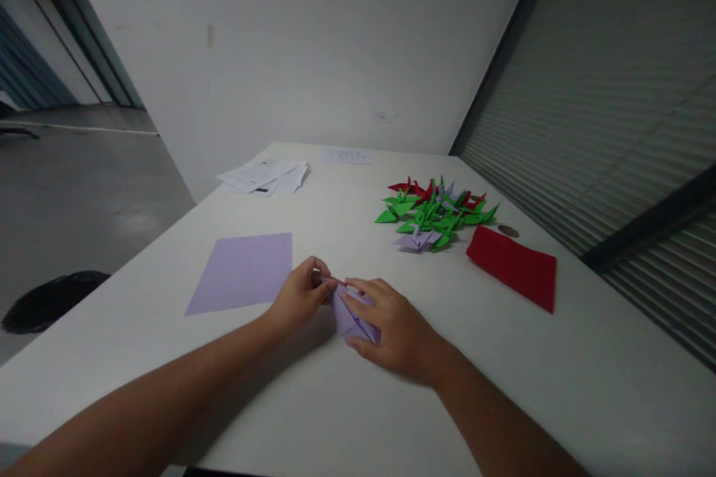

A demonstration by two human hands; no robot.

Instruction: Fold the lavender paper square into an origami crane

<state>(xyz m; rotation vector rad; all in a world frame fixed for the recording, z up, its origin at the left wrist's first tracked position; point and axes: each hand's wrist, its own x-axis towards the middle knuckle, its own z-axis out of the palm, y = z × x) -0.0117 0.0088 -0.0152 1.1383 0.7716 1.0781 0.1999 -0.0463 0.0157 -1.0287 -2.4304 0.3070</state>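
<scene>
From the near edge of the table (313, 432), both forearms (195, 380) converge; the left hand (303, 291) pinches, the right hand (398, 328) spreads thumb from fingers.

Spread across a white table (313, 417): a lilac paper square (243, 276) at left, loosely overlapping printed sheets (265, 176) farther back, a marked sheet (347, 156) near the far edge, clustered green, red and lilac origami cranes (428, 218) at right, red paper (514, 266) just beside them

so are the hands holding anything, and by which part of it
Yes, a folded purple paper: the left hand pinches its far left end. The right hand covers its right side; whether it grips is unclear.
</scene>
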